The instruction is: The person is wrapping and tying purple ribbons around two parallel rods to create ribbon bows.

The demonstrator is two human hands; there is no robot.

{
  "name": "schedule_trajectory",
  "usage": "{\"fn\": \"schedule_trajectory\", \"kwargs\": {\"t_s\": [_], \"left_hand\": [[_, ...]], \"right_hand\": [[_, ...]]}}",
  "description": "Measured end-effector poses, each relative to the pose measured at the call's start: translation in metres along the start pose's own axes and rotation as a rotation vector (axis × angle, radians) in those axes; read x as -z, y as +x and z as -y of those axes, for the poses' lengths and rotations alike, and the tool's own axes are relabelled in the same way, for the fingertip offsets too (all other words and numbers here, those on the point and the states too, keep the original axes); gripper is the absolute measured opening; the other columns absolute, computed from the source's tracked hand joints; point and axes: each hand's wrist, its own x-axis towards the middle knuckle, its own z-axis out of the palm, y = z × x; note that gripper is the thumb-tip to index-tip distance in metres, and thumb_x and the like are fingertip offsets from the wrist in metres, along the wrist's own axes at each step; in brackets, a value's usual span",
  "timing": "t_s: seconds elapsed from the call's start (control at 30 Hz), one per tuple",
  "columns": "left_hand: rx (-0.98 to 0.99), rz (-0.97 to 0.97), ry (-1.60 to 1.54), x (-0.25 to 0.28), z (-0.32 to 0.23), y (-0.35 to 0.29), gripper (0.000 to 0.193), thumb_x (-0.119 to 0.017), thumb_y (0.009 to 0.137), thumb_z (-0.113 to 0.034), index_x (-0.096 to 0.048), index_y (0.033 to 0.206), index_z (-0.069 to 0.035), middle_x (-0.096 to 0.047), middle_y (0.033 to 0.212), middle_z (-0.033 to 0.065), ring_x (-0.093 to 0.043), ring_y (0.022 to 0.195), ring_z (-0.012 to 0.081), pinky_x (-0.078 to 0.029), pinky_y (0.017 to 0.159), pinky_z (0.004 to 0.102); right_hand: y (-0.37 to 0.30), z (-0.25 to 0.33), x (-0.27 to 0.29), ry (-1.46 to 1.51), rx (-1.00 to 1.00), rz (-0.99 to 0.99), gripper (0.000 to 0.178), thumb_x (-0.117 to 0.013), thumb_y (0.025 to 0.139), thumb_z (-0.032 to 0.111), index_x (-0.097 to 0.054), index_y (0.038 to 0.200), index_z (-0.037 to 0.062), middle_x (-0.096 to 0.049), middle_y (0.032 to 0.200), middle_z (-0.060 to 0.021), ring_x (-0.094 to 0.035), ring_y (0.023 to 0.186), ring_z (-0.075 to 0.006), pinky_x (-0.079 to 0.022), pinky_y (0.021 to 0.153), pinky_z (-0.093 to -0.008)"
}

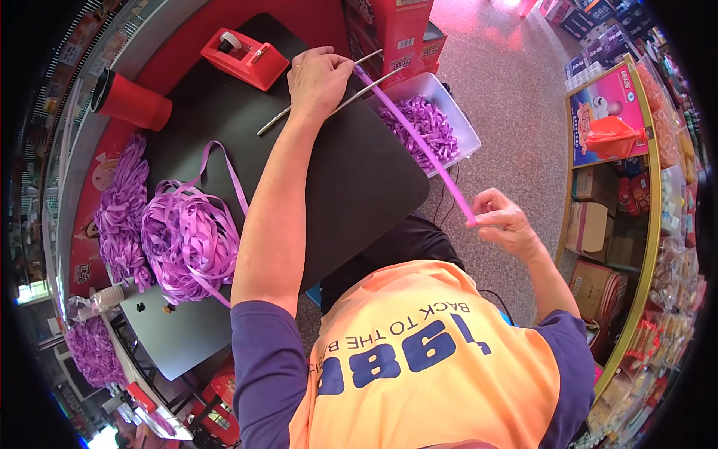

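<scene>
At the far edge of the dark tabletop [351,191], my left hand [318,81] is closed over two thin metal rods [366,88]. The rods stick out on both sides of it, and its grip from below is hidden. A flat purple ribbon [419,142] stretches taut from beside the left fingertips, near the rods, down to the right. Its lower end is pinched between the thumb and fingers of my right hand [505,222], held in the air beyond the table's right edge. Under the ribbon, a white bin [467,135] holds many short curled purple pieces.
Left on the table lie a loose ribbon heap [191,243] and a purple bundle [120,213]. A red tape dispenser [245,60] and red cylinder [134,102] stand farther back. Red boxes [389,37] rise beyond the bin. A gold-framed shelf [636,299] stands at right.
</scene>
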Motion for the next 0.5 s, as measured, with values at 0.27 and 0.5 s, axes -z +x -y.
{"fn": "schedule_trajectory", "kwargs": {"t_s": [0.27, 0.5], "left_hand": [[-0.009, -0.002, 0.001, 0.0, 0.0, 0.001, 0.026, -0.062, 0.081, -0.032, -0.076, 0.09, -0.011, -0.061, 0.124, 0.0066, -0.046, 0.124, 0.0271, -0.036, 0.103, 0.0402], [-0.017, -0.012, 0.015, 0.0, -0.001, -0.001, 0.025, -0.063, 0.081, -0.03, -0.076, 0.087, -0.01, -0.063, 0.118, 0.0061, -0.048, 0.12, 0.0268, -0.038, 0.101, 0.0396]], "right_hand": [[0.03, 0.066, 0.021, -0.157, 0.212, 0.022, 0.023, -0.076, 0.076, 0.026, -0.075, 0.091, 0.0084, -0.051, 0.092, -0.0052, -0.049, 0.081, -0.0159, -0.041, 0.068, -0.0294], [0.073, 0.085, 0.025, 0.026, 0.423, 0.052, 0.027, -0.075, 0.077, 0.035, -0.075, 0.08, 0.0078, -0.051, 0.085, -0.004, -0.046, 0.075, -0.0141, -0.034, 0.061, -0.0279]]}}
